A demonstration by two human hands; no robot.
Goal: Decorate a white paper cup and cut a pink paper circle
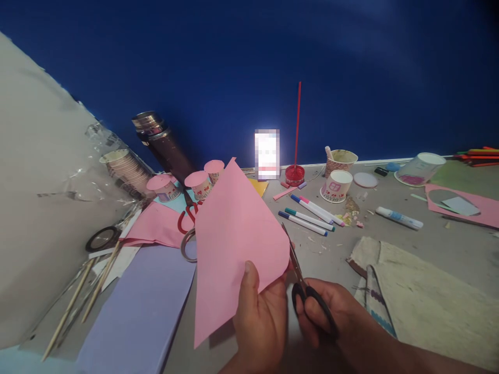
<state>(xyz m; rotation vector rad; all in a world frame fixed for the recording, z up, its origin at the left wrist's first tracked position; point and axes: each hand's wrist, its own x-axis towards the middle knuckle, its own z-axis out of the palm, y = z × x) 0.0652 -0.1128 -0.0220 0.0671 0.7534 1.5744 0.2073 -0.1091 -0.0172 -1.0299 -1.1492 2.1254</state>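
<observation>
A sheet of pink paper [234, 239] stands tilted in the middle of the view, its right edge cut to a curve. My left hand [261, 317] grips it low down, thumb on the near face and fingers behind. Black-handled scissors [297, 265] are in my right hand [331, 311], its fingers through the loops. Their blades point up and away along the paper's curved right edge. Whether the blades touch the paper I cannot tell.
Purple paper [136, 306] and wooden sticks [70, 311] lie left. Behind stand pink-topped paper cups [198, 182] and a dark flask [167, 150]. Several markers [307, 221], a decorated cup [336, 187], a glue stick [399, 218] and a cloth [424, 296] are right. A blue wall [218, 67] closes the back.
</observation>
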